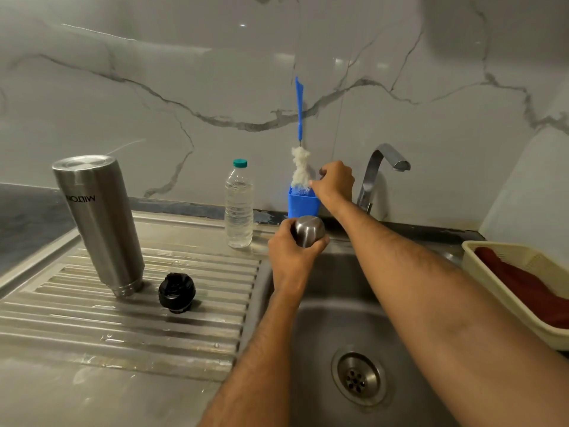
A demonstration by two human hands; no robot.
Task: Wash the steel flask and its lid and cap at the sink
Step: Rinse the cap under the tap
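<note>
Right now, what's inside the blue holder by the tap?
A bottle brush stands in the blue holder, white bristle head poking out, blue handle up. The right hand covers the rim's right side; anything deeper is hidden.

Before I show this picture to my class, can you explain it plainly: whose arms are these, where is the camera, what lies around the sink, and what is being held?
The one picture comes from a camera worn on a person's head, looking down at their own bare arms. The left hand grips the steel cap over the sink. The right hand reaches to the blue cup holding a bottle brush. On the ribbed drainboard the steel flask stands upside down beside its black lid. A water bottle stands behind.
</note>
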